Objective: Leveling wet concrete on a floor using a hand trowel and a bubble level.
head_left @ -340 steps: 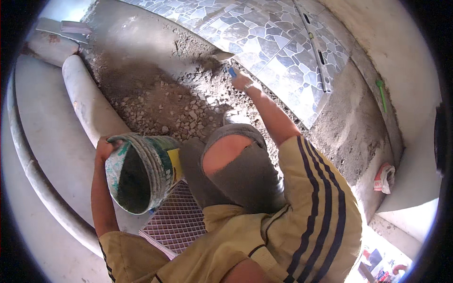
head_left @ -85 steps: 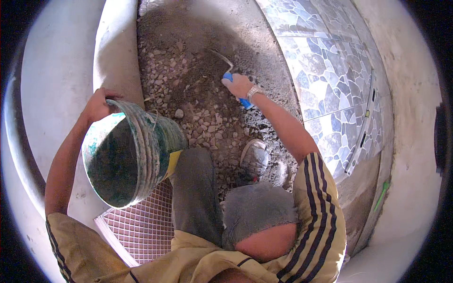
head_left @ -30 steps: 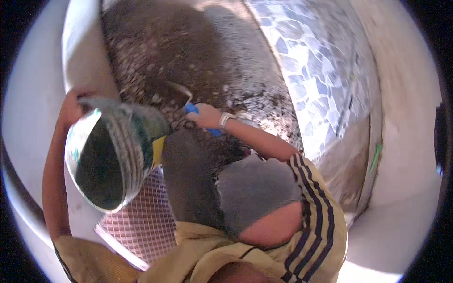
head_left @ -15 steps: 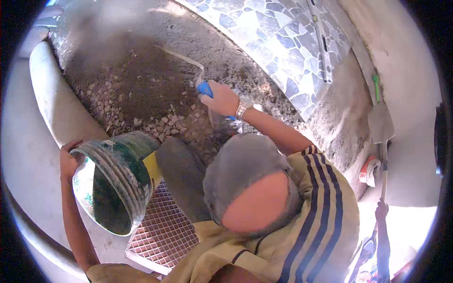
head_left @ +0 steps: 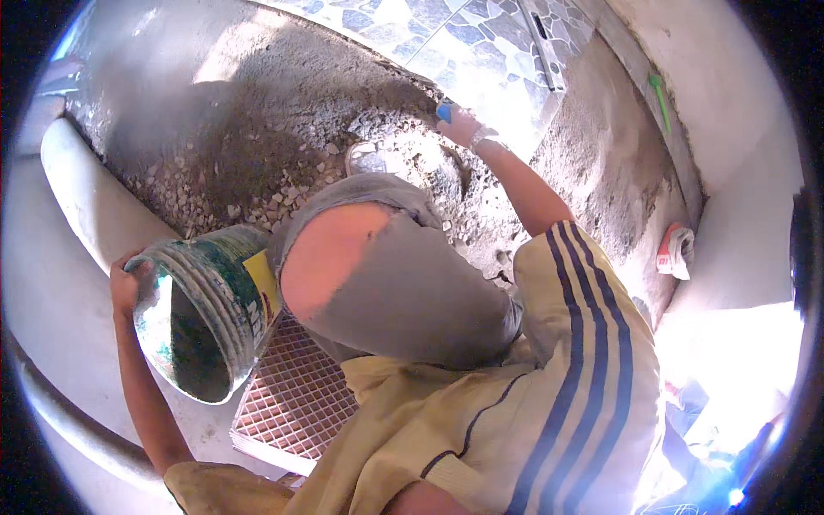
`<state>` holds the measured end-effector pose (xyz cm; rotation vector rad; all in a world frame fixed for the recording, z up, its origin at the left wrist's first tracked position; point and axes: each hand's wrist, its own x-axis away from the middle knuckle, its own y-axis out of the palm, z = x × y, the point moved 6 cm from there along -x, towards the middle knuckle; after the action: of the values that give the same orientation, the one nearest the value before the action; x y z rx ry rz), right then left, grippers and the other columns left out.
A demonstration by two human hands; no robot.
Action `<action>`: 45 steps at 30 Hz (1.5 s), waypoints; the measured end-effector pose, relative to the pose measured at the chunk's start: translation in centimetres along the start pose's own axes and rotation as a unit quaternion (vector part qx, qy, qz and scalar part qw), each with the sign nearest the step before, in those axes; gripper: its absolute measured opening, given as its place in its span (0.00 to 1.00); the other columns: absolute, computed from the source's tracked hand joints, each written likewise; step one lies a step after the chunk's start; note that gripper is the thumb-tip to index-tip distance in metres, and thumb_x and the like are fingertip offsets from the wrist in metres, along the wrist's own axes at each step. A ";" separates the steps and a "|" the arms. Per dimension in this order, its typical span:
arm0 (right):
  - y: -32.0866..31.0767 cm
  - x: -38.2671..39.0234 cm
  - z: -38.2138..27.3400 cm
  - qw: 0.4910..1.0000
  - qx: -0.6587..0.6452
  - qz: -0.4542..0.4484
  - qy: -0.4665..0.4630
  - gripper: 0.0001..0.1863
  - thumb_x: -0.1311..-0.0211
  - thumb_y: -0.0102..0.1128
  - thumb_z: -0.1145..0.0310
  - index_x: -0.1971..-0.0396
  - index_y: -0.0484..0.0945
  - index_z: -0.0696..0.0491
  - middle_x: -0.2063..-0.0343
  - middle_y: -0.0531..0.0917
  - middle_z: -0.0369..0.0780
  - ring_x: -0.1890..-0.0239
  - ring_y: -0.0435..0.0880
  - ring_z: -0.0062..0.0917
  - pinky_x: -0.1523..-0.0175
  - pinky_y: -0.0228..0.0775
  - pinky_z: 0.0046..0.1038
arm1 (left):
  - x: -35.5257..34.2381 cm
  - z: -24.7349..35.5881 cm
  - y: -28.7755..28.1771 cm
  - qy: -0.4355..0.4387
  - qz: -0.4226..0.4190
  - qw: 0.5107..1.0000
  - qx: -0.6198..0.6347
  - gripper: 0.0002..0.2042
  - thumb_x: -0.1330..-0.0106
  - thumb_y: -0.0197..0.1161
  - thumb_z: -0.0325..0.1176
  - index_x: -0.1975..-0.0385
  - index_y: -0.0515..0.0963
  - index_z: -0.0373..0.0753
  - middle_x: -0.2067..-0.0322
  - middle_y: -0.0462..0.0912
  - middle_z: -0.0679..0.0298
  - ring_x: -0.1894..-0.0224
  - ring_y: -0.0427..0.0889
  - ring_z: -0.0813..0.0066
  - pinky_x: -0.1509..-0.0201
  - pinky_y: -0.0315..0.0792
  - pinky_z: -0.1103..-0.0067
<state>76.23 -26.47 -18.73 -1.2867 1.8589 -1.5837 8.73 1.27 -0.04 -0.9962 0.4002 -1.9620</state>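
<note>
One bucket (head_left: 206, 322), green-smeared and tipped on its side, mouth toward the camera; left hand (head_left: 126, 283) grips its rim beside the white curb (head_left: 94, 206). Right hand (head_left: 459, 127) closed round one blue-handled tool (head_left: 444, 111) at the gravel bed's (head_left: 257, 163) edge, by the mosaic tiles (head_left: 463, 43). One reddish grid tile (head_left: 296, 399) lies under the bucket.

The tool (head_left: 444, 111) in the right hand (head_left: 459, 127) is mostly hidden.

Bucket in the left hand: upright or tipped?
Tipped: the bucket lies sideways in the left hand, mouth facing the camera.
</note>
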 end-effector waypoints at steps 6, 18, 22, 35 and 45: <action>0.2 7.7 -1.9 0.989 -0.024 -0.147 -0.005 0.27 0.46 0.51 0.53 0.54 0.67 0.61 0.65 0.79 0.55 0.63 0.80 0.46 0.56 0.71 0.42 | 1.1 -0.5 -1.6 0.004 0.136 0.985 -0.104 0.14 0.47 0.65 0.27 0.61 0.78 0.30 0.69 0.83 0.60 0.68 0.80 0.73 0.60 0.73 0.79; 3.4 -2.5 -6.9 0.994 0.067 -0.070 -0.041 0.31 0.44 0.46 0.48 0.56 0.72 0.64 0.56 0.77 0.56 0.53 0.78 0.46 0.51 0.72 0.42 | 1.2 1.6 0.7 0.035 -0.017 0.999 -0.012 0.12 0.48 0.65 0.26 0.63 0.79 0.31 0.70 0.83 0.63 0.69 0.80 0.74 0.61 0.73 0.78; 1.2 -1.8 -7.9 0.995 0.055 -0.080 -0.038 0.33 0.46 0.52 0.44 0.48 0.69 0.54 0.52 0.76 0.53 0.53 0.78 0.43 0.52 0.72 0.42 | 2.4 2.4 0.6 0.039 0.006 0.996 -0.077 0.12 0.47 0.65 0.25 0.63 0.79 0.30 0.70 0.83 0.62 0.69 0.80 0.74 0.61 0.73 0.78; -1.7 8.5 2.4 0.999 -0.050 -0.010 0.005 0.24 0.47 0.53 0.56 0.50 0.67 0.50 0.60 0.79 0.50 0.55 0.78 0.43 0.50 0.69 0.43 | 1.6 2.7 1.7 -0.070 -0.055 0.996 -0.009 0.08 0.45 0.63 0.26 0.66 0.79 0.32 0.73 0.82 0.64 0.72 0.78 0.75 0.64 0.72 0.79; 1.9 3.1 6.0 0.993 -0.052 -0.087 0.052 0.27 0.51 0.48 0.57 0.49 0.68 0.53 0.61 0.80 0.54 0.56 0.78 0.48 0.49 0.69 0.42 | 0.5 -0.4 0.1 0.044 -0.038 0.998 -0.025 0.06 0.44 0.62 0.24 0.67 0.78 0.31 0.73 0.81 0.63 0.73 0.78 0.75 0.66 0.73 0.79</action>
<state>78.53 -32.56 -21.39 -1.4731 1.9628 -1.6899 8.34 0.81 -0.09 -0.9729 0.4682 -2.0788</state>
